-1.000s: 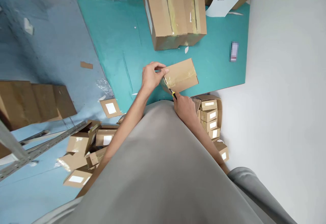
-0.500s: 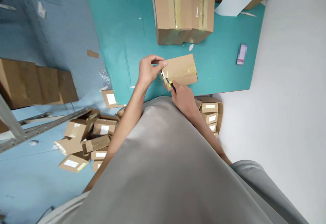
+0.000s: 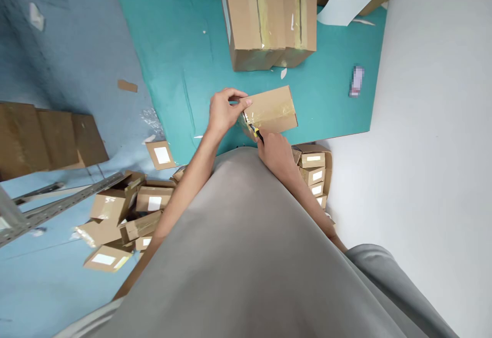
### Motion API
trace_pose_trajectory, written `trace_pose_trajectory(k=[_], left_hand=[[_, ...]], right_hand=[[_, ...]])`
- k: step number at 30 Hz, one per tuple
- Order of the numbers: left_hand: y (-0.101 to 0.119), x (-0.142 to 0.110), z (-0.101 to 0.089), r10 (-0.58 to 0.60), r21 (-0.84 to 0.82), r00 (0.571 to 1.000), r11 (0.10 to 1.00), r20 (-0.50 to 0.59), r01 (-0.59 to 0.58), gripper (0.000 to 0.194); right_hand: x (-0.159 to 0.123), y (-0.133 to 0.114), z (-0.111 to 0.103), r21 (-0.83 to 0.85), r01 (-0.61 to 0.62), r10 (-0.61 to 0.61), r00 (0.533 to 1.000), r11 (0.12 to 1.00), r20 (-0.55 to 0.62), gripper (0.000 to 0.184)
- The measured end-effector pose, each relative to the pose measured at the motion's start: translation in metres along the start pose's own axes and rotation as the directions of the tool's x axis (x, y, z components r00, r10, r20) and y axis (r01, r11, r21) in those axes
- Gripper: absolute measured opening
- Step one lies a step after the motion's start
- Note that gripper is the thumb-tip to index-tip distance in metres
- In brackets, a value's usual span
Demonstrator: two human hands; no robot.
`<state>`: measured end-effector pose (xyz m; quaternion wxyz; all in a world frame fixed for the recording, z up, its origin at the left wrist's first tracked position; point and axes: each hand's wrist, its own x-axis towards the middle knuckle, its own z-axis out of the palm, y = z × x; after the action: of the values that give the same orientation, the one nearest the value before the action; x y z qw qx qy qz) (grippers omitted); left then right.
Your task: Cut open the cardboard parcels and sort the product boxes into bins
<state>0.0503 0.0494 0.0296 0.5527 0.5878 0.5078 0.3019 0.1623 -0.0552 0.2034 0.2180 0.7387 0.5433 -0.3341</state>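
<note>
A small taped cardboard box (image 3: 274,105) lies slightly turned on the teal table in front of me. My left hand (image 3: 226,108) grips its left far corner, thumb on the top face and fingers behind the edge. In my right hand (image 3: 277,151) is a yellow and black box cutter (image 3: 257,132), wrapped by the fingers. Its tip touches the clear tape at the box's left end, close to the near corner. The exact depth of the blade is too small to tell.
Two large taped cartons (image 3: 269,20) stand at the back of the teal table (image 3: 330,102). A white marked sheet (image 3: 346,0) hangs at the far right. Several small boxes (image 3: 111,256) lie heaped on the floor at left, near a metal rack (image 3: 69,205). More labelled boxes (image 3: 313,160) are stacked at right.
The box cutter has shifted slightly nearer to me along the box's left end. My left hand keeps its grip. The whole view has shifted a little.
</note>
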Motion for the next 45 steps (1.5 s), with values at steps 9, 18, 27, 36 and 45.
trace_pose_trajectory(k=[9, 18, 27, 36, 45], left_hand=[[0.009, 0.0, 0.0, -0.036, 0.041, 0.999, 0.998, -0.02, 0.037, 0.016], [0.007, -0.003, -0.001, -0.007, 0.067, 1.0, 0.998, -0.017, 0.008, 0.023], [0.058, -0.024, 0.059, 0.288, 0.329, 0.954, 0.895, 0.088, -0.301, 0.039], [0.058, -0.022, 0.097, 0.269, 0.39, 0.939, 0.858, 0.213, -0.335, 0.035], [0.059, -0.025, 0.098, 0.281, 0.414, 0.941, 0.846, 0.187, -0.335, 0.038]], right_hand=[[0.004, -0.026, 0.01, -0.157, 0.042, -0.029, 0.996, 0.987, 0.083, 0.065], [-0.027, 0.017, 0.015, 0.003, 0.107, -0.107, 0.994, 0.994, -0.038, 0.058], [0.024, 0.135, 0.019, 0.279, 0.002, 0.121, 0.898, 0.96, -0.424, 0.06], [0.041, 0.147, 0.017, 0.302, 0.122, -0.009, 0.937, 0.945, -0.35, 0.058], [0.047, 0.139, -0.013, 0.223, 0.079, -0.022, 0.968, 0.972, -0.251, 0.057]])
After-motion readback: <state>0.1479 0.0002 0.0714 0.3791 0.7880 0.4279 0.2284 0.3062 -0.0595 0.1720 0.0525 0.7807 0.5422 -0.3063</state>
